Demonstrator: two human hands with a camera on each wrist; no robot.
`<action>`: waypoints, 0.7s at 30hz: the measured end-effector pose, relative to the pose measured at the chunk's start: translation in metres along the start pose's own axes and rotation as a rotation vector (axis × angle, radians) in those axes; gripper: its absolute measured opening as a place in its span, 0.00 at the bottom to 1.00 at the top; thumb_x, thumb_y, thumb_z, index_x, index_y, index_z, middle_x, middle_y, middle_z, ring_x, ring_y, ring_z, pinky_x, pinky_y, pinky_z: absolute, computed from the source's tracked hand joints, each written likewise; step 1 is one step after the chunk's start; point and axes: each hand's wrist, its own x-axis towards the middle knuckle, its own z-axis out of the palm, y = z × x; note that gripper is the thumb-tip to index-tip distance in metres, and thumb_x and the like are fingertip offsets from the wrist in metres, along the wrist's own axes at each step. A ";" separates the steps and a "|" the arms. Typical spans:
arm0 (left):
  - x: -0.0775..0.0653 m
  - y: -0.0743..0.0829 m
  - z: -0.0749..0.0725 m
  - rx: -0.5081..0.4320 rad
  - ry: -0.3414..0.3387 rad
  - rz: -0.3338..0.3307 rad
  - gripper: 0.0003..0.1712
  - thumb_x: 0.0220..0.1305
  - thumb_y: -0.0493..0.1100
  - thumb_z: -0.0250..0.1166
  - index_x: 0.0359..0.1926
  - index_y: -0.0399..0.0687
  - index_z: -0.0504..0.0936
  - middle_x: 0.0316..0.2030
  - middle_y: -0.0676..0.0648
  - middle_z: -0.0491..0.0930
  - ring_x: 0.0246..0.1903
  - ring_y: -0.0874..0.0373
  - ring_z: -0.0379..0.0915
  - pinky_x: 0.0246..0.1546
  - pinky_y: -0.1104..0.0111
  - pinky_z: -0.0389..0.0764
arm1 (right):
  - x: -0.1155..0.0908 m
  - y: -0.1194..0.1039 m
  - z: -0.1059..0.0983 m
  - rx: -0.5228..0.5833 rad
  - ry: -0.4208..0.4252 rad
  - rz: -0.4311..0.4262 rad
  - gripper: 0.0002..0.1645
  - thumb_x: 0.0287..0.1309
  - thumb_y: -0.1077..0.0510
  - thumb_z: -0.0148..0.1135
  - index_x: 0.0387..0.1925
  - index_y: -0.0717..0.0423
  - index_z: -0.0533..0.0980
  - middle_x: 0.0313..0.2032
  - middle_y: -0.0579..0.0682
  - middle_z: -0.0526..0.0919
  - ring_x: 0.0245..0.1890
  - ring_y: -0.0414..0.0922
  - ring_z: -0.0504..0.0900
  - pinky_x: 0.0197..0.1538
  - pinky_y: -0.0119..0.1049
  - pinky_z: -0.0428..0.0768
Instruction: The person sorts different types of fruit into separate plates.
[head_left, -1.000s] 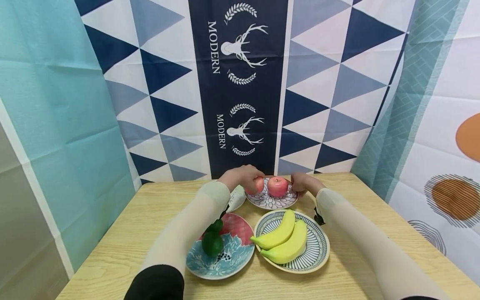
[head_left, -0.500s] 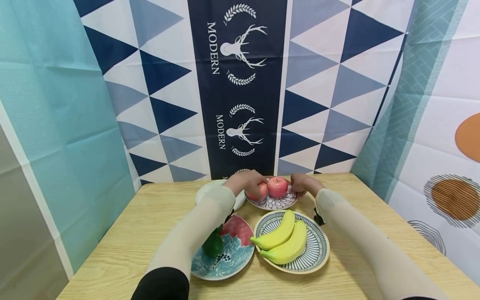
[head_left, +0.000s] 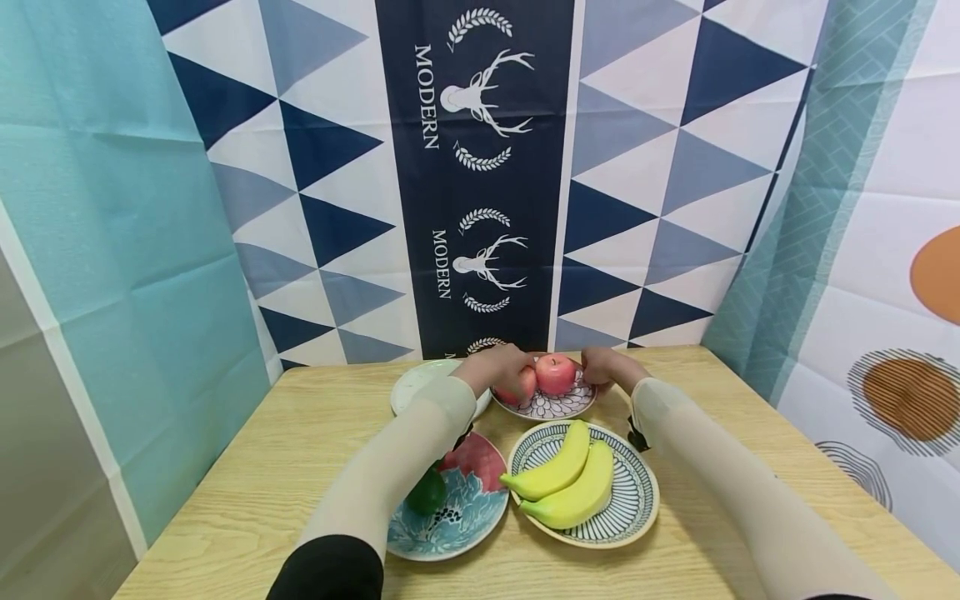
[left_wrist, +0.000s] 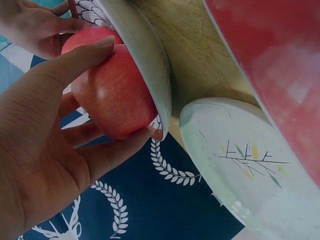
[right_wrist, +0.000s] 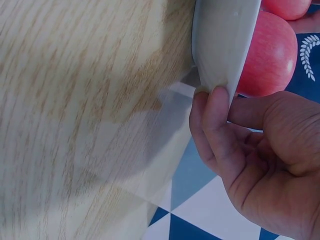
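My left hand (head_left: 493,367) grips a red apple (left_wrist: 117,95), thumb over its top and fingers curled under its side. That apple sits low at the left side of a patterned plate (head_left: 551,407) at the back of the table. Right beside it on the same plate is a second red apple (head_left: 556,374). On the plate's right, my right hand (right_wrist: 270,150) pinches the rim between thumb and fingers; the plate's pale outer wall (right_wrist: 225,40) shows in the right wrist view.
In front stands a blue-striped plate (head_left: 641,500) bearing two yellow bananas (head_left: 573,492). To its left, a blue and red plate (head_left: 480,521) carries green fruit (head_left: 427,493), partly hidden by the left sleeve. A white leaf-patterned plate (head_left: 408,385) lies behind it. Patterned curtains enclose the table.
My left hand has shifted slightly right with the apple, bringing it against the other one. More of the white plate shows behind the left arm. The right hand stays at the rim.
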 end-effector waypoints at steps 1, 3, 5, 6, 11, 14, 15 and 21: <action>0.000 0.000 0.000 0.001 0.002 -0.002 0.32 0.58 0.53 0.77 0.64 0.54 0.82 0.46 0.48 0.84 0.44 0.55 0.77 0.47 0.65 0.79 | 0.000 0.000 0.000 -0.001 -0.001 0.002 0.07 0.69 0.67 0.63 0.40 0.67 0.72 0.31 0.59 0.80 0.20 0.43 0.83 0.27 0.34 0.85; 0.000 0.001 0.001 0.002 0.006 -0.005 0.31 0.58 0.53 0.78 0.62 0.53 0.82 0.46 0.49 0.84 0.44 0.55 0.77 0.47 0.65 0.79 | 0.000 0.000 0.000 -0.009 0.000 -0.001 0.07 0.69 0.67 0.63 0.40 0.67 0.72 0.31 0.59 0.80 0.20 0.42 0.82 0.27 0.34 0.85; 0.001 0.001 0.002 0.004 0.009 -0.004 0.31 0.58 0.53 0.78 0.61 0.53 0.83 0.46 0.48 0.84 0.43 0.55 0.77 0.47 0.65 0.80 | 0.000 0.000 0.000 -0.016 0.002 -0.005 0.06 0.68 0.68 0.62 0.39 0.67 0.73 0.30 0.59 0.80 0.20 0.42 0.82 0.27 0.34 0.85; 0.001 0.002 0.003 0.008 0.011 -0.003 0.31 0.58 0.53 0.78 0.61 0.52 0.82 0.46 0.48 0.84 0.43 0.55 0.77 0.48 0.65 0.80 | 0.000 0.000 0.000 -0.019 0.003 -0.008 0.05 0.68 0.68 0.62 0.38 0.67 0.73 0.30 0.59 0.81 0.20 0.42 0.82 0.27 0.34 0.85; 0.004 0.001 0.004 0.056 0.015 0.027 0.34 0.60 0.54 0.74 0.66 0.50 0.80 0.44 0.47 0.84 0.43 0.55 0.77 0.48 0.65 0.80 | -0.001 0.000 0.001 -0.013 0.000 -0.013 0.04 0.66 0.69 0.61 0.38 0.67 0.73 0.29 0.58 0.80 0.19 0.42 0.82 0.26 0.34 0.85; 0.002 0.001 0.002 0.053 0.012 0.042 0.41 0.59 0.54 0.75 0.72 0.53 0.76 0.44 0.47 0.83 0.43 0.55 0.77 0.47 0.65 0.79 | 0.000 0.000 0.000 -0.030 -0.004 -0.025 0.03 0.66 0.70 0.60 0.37 0.67 0.73 0.29 0.58 0.81 0.19 0.42 0.82 0.27 0.34 0.85; 0.002 0.001 0.000 0.044 0.008 0.041 0.43 0.58 0.54 0.75 0.75 0.54 0.74 0.44 0.47 0.83 0.43 0.55 0.76 0.47 0.65 0.79 | 0.000 0.000 0.000 -0.038 -0.005 -0.027 0.02 0.67 0.70 0.60 0.37 0.67 0.74 0.29 0.58 0.81 0.19 0.42 0.82 0.27 0.34 0.85; -0.003 -0.001 -0.004 -0.052 -0.041 -0.004 0.54 0.55 0.55 0.78 0.81 0.64 0.63 0.57 0.49 0.83 0.52 0.55 0.76 0.54 0.65 0.79 | 0.001 0.000 -0.003 -0.054 -0.024 -0.033 0.02 0.67 0.70 0.59 0.37 0.68 0.74 0.30 0.59 0.81 0.20 0.42 0.82 0.29 0.35 0.86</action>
